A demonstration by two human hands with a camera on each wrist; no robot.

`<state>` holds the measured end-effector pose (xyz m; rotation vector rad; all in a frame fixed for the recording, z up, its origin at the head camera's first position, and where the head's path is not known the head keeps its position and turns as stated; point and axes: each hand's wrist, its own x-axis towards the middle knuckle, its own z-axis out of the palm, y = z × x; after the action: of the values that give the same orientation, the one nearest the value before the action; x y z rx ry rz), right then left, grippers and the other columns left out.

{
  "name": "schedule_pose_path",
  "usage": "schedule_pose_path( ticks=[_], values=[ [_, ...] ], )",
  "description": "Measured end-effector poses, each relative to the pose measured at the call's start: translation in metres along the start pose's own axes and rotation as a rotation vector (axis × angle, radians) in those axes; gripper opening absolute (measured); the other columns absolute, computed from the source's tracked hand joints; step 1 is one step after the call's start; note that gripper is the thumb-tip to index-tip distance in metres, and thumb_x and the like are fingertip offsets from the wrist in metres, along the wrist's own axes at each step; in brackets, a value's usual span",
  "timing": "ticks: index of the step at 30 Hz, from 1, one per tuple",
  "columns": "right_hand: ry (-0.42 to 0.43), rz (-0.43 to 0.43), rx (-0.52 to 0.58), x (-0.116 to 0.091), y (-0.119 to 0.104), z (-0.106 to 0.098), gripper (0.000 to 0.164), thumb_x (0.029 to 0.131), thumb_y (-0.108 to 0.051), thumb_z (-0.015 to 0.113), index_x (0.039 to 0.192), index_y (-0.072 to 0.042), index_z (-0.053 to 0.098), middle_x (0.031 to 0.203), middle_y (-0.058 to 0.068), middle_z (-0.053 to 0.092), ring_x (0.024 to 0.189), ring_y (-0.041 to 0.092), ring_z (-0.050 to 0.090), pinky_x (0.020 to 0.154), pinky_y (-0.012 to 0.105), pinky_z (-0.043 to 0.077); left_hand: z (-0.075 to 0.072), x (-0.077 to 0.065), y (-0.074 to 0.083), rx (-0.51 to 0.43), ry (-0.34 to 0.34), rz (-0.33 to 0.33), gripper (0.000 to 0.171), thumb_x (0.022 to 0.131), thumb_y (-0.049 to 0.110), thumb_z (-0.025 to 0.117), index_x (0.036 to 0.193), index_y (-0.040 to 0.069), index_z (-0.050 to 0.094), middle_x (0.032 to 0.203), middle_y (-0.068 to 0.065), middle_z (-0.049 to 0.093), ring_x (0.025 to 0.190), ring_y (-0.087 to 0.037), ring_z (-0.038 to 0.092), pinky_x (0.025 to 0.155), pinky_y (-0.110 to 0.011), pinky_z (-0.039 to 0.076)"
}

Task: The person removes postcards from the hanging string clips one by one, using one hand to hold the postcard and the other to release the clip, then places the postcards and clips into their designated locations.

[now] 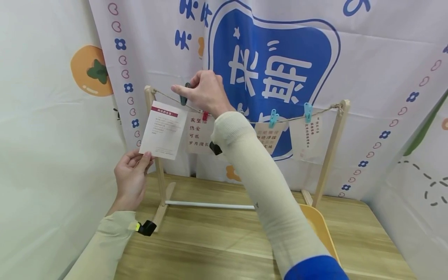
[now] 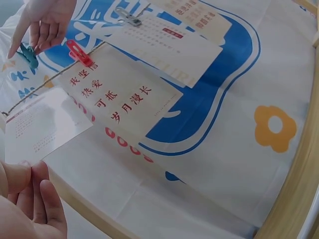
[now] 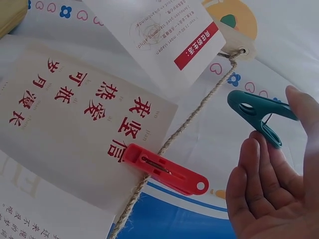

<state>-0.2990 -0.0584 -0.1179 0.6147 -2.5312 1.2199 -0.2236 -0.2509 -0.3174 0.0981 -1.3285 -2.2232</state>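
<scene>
My left hand (image 1: 131, 177) pinches the bottom edge of a white card (image 1: 164, 136) with a red title band. The card stands upright by the left post, its top edge close to the twine (image 3: 199, 110). Higher up, my right hand (image 1: 210, 93) pinches a dark teal clothespin (image 3: 271, 106) by its handles, just above the twine and apart from the card. In the right wrist view, thumb and fingers press on opposite handles. Beside it, a red clothespin (image 3: 172, 172) clips a card with red characters (image 2: 119, 94) to the twine.
A wooden post (image 1: 332, 151) holds the twine's right end. Light blue clothespins (image 1: 308, 112) hang cards there, and a grey clothespin (image 2: 128, 16) holds another. A white rod (image 1: 210, 204) joins the stand's feet. A yellow tray (image 1: 323, 229) lies partly behind my right arm.
</scene>
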Motion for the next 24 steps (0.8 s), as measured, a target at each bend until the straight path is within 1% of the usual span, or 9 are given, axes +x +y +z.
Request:
schedule_pose_path(
  ticks=[5,14,24],
  values=[
    [-0.012,0.002,-0.024,-0.001,0.002,-0.001,0.04,0.079,-0.05,0.075,0.093,-0.014,0.064,0.096,0.002,0.06,0.089,0.015,0.06,0.071,0.024,0.053,-0.003,-0.002,0.0,-0.015,-0.013,-0.007,0.031,0.087,0.008,0.069,0.112,0.002,0.053,0.1,-0.007,0.066,0.087,-0.013,0.067,0.08,-0.017,0.058],
    [-0.023,-0.008,-0.039,-0.003,0.006,0.0,0.039,0.08,-0.05,0.075,0.09,-0.014,0.065,0.097,0.001,0.062,0.084,0.014,0.064,0.068,0.022,0.057,-0.006,-0.005,-0.002,-0.009,0.006,-0.028,0.032,0.085,0.009,0.071,0.111,0.002,0.053,0.101,-0.007,0.065,0.088,-0.013,0.067,0.08,-0.017,0.058],
    [-0.025,-0.022,-0.035,-0.004,0.016,-0.002,0.039,0.079,-0.049,0.076,0.088,-0.013,0.064,0.093,0.003,0.063,0.078,0.015,0.066,0.064,0.022,0.057,-0.009,-0.008,-0.005,-0.042,0.02,-0.017,0.03,0.085,0.006,0.071,0.109,0.001,0.054,0.098,-0.008,0.067,0.087,-0.014,0.067,0.079,-0.018,0.058]
  ],
)
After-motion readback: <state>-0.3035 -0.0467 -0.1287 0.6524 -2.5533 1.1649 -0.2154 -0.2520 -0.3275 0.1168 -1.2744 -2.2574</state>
